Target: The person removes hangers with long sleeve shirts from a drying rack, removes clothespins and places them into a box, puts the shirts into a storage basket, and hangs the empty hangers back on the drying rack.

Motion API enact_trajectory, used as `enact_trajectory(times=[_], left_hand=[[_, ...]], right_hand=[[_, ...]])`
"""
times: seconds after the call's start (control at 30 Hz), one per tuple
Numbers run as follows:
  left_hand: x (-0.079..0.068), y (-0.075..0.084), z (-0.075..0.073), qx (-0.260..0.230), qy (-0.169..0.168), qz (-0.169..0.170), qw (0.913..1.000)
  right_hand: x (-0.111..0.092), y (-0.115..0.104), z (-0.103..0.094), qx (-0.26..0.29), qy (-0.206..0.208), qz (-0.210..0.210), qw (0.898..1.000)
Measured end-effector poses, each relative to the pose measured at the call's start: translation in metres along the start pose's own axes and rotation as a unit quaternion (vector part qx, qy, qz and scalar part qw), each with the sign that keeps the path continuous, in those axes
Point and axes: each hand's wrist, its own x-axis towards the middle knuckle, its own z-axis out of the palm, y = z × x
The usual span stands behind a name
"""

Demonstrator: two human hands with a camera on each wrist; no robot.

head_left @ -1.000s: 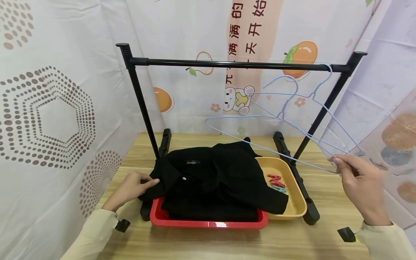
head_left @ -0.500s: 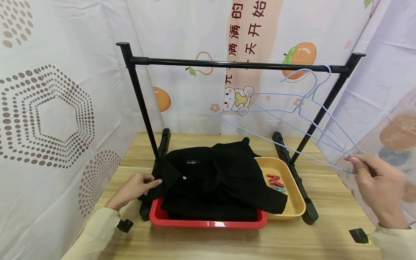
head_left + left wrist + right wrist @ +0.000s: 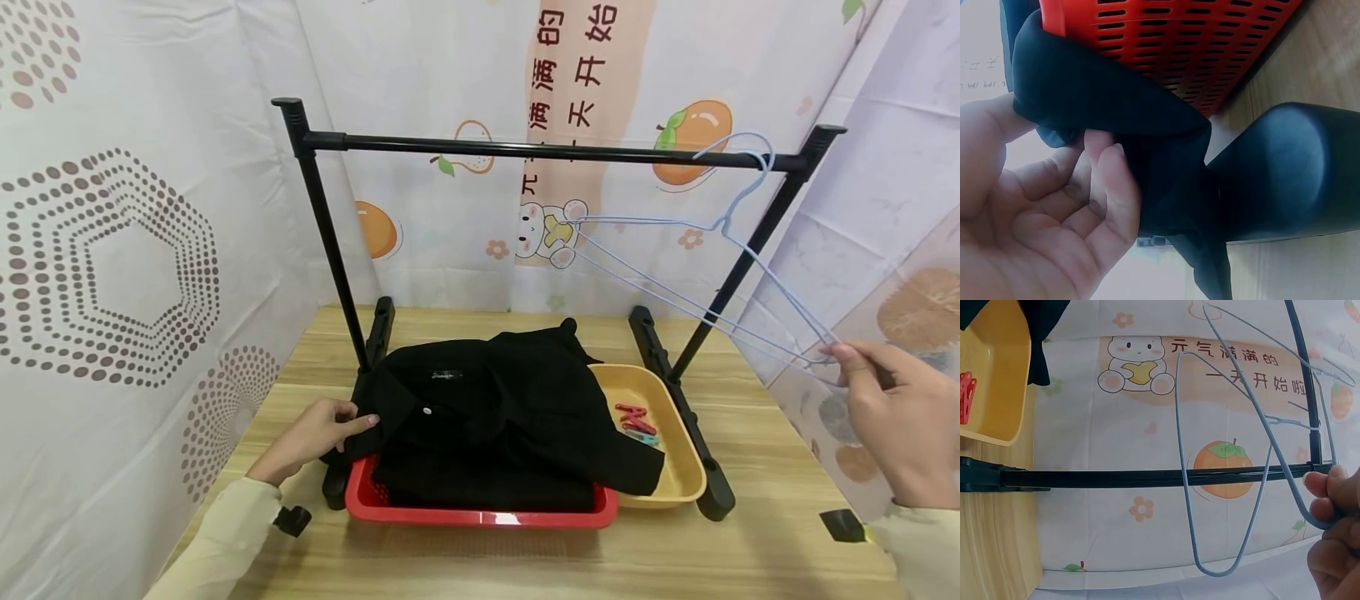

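Observation:
A black collared shirt (image 3: 547, 417) with a neck label and a white button lies bunched over a red basket (image 3: 480, 517). At the basket's left side my left hand (image 3: 318, 433) pinches its edge; the left wrist view shows the dark cloth (image 3: 1104, 94) between thumb and fingers. Out to the right, my right hand (image 3: 900, 417) grips one lower corner of a light blue wire hanger (image 3: 1262, 412). That hanger's hook overlaps the rack's bar in the head view. A second blue hanger (image 3: 1217, 574) hangs on the bar, nearly lined up behind the held one.
A black rack (image 3: 480, 148) spans the table (image 3: 420, 558), its feet on either side of the basket. Right of the basket stands a yellow tray (image 3: 693, 467), partly under the shirt, with red and teal clips (image 3: 633, 417). Printed curtains (image 3: 420, 67) enclose the back and sides.
My right hand has moved right with the hanger, whose hook has risen from below the bar to bar height, beside the hanging one. My left hand stays at the shirt's edge.

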Motion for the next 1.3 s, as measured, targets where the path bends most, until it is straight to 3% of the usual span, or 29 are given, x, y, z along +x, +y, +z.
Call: enact_trajectory(times=[0.23, 0.6, 0.87, 1.1, 1.3], left_hand=[[-0.001, 0.0, 0.001, -0.002, 0.006, -0.006, 1.0], [-0.001, 0.0, 0.003, -0.006, -0.001, -0.002, 1.0], [-0.002, 0.002, 0.002, -0.014, -0.004, 0.0, 0.9999], [-0.003, 0.004, 0.003, -0.011, -0.003, -0.001, 0.9999], [-0.003, 0.005, 0.003, -0.012, -0.002, -0.004, 0.9999]], right_hand=[[0.008, 0.005, 0.003, -0.017, -0.026, 0.042, 0.999], [0.019, 0.002, 0.015, -0.021, -0.009, -0.007, 1.0], [0.02, 0.009, 0.019, -0.057, -0.049, -0.031, 0.997], [0.017, 0.015, 0.022, -0.06, -0.082, -0.012, 0.995], [0.015, 0.017, 0.022, -0.04, -0.079, 0.017, 0.996]])
